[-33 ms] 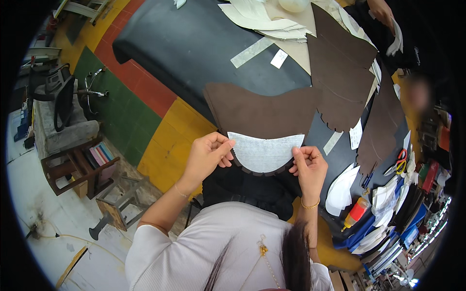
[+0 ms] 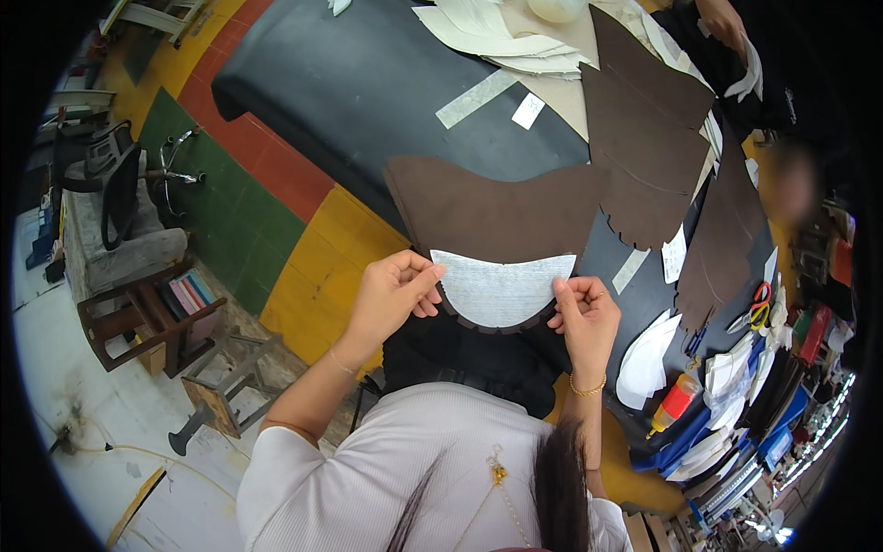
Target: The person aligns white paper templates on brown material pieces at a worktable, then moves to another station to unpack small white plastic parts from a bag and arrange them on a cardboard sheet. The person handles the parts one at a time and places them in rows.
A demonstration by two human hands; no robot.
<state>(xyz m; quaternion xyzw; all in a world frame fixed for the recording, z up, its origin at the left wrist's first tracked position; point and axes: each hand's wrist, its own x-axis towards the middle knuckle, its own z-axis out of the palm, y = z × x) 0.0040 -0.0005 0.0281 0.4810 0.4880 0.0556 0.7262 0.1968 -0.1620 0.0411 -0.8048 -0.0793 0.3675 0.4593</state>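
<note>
A white half-round piece of lining [image 2: 504, 287] lies on the notched lower edge of a brown leather-like piece [image 2: 497, 216]. My left hand [image 2: 400, 290] pinches the left corner of the white lining between thumb and fingers. At the opposite corner, my right hand [image 2: 584, 313] grips the lining and the brown edge under it. Small cut notches show along the curved brown rim below the white piece. The upper part of the brown piece rests on a black-covered table [image 2: 368, 101].
More brown cut pieces [image 2: 644, 138] overlap on the right, near stacked cream pieces [image 2: 497, 41]. White pieces [image 2: 648, 363], a red-and-yellow bottle [image 2: 676, 405] and scissors [image 2: 759, 308] lie at right. Another person's hand [image 2: 724, 23] holds something white at the far right. A wooden stool [image 2: 216, 405] stands left.
</note>
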